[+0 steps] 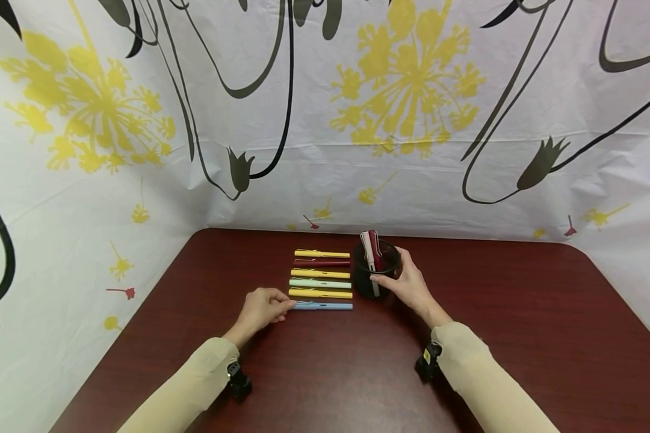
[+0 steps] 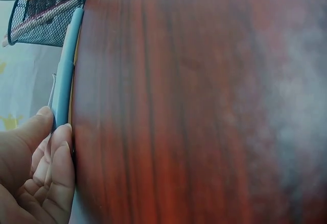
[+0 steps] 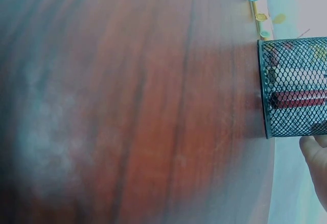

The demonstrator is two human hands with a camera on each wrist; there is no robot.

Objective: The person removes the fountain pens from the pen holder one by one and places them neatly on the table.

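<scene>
Between thumb and fingertips, my left hand [image 1: 262,310] pinches the left end of a light blue pen [image 1: 325,306], the nearest in a row of pens. The left wrist view shows the clip of this blue pen [image 2: 63,81] near the thumb; I cannot tell whether it is slightly raised. My right hand [image 1: 410,282] grips the side of a black mesh pen cup [image 1: 362,284], which stands upright just right of the row. A pale pen [image 1: 368,248] and a dark red pen [image 1: 376,249] lean inside the cup, clips upward. In the right wrist view, the mesh cup [image 3: 294,117] hides most of that hand.
Beyond the blue pen lie yellow pens [image 1: 321,294], a mint green pen [image 1: 321,283] and a dark red pen [image 1: 322,263], roughly parallel. They rest on a dark red-brown wooden table [image 1: 314,373]. A white patterned cloth [image 1: 303,126] hangs behind the table's far edge.
</scene>
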